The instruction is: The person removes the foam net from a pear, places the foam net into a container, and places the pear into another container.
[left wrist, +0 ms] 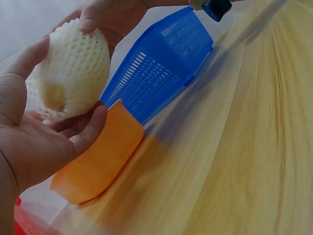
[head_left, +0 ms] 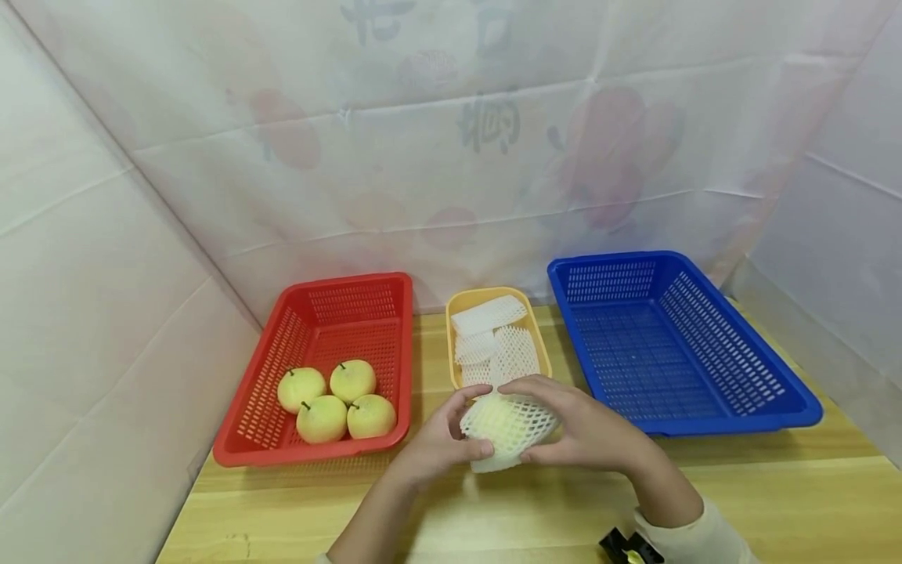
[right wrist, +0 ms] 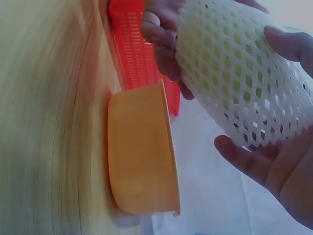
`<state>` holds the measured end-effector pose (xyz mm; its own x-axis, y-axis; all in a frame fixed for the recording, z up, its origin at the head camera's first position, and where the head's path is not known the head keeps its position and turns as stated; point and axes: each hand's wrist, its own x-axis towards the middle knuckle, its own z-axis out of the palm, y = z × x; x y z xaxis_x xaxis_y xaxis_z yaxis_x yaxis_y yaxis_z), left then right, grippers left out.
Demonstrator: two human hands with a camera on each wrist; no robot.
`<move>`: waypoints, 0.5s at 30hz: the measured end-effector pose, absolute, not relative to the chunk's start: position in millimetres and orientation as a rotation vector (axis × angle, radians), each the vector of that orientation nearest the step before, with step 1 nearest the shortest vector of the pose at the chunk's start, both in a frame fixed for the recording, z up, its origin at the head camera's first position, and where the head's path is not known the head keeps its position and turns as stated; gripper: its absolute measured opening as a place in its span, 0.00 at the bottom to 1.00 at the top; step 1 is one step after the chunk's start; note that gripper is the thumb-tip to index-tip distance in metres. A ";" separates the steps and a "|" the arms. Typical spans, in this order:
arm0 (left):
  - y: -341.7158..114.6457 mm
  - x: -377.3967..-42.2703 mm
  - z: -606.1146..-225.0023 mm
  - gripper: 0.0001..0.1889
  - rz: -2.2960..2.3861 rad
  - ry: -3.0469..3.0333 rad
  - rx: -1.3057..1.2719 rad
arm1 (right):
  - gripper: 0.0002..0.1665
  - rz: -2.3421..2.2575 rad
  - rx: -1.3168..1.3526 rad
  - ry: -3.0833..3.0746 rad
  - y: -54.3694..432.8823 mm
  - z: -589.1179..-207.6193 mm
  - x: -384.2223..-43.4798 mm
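Note:
A pale yellow pear [head_left: 499, 419] sits inside a white foam net [head_left: 539, 421] in the head view, held up over the front of the table. My left hand [head_left: 445, 442] grips its left side, thumb in front and fingers behind. From the right, my right hand [head_left: 595, 429] holds the net's other end between thumb and fingers. In the left wrist view a bare patch of the pear [left wrist: 53, 95] shows at the net's opening near the left palm. The right wrist view shows the netting [right wrist: 244, 73] stretched over the fruit, its near end reaching past the pear.
Several bare pears [head_left: 322, 419] lie in the red basket [head_left: 243, 454] at left. Behind the hands, a small yellow-orange bin [head_left: 451, 329] contains more foam nets [head_left: 489, 313]. A blue basket [head_left: 733, 425] stands at right. A black object [head_left: 629, 547] is by the right sleeve.

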<state>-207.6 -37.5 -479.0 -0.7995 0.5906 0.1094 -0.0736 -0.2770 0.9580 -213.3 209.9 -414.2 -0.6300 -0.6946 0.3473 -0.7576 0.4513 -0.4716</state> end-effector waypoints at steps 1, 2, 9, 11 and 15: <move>-37.9 -207.7 -478.8 0.45 2.098 1.559 0.654 | 0.44 0.937 1.298 -2.597 210.2 -414.0 -213.0; -38.1 -207.8 -478.9 0.45 2.076 1.563 0.670 | 0.43 0.952 1.299 -2.607 210.6 -413.8 -212.7; -35.7 -206.9 -484.1 0.41 1.918 1.584 0.808 | 0.44 1.069 1.283 -2.690 213.0 -411.4 -211.9; -35.1 -206.5 -484.4 0.41 1.931 1.593 0.808 | 0.47 1.113 1.245 -2.716 213.8 -411.7 -212.9; -34.5 -205.0 -482.8 0.41 2.052 1.569 0.762 | 0.53 1.241 1.153 -2.730 214.0 -413.9 -216.7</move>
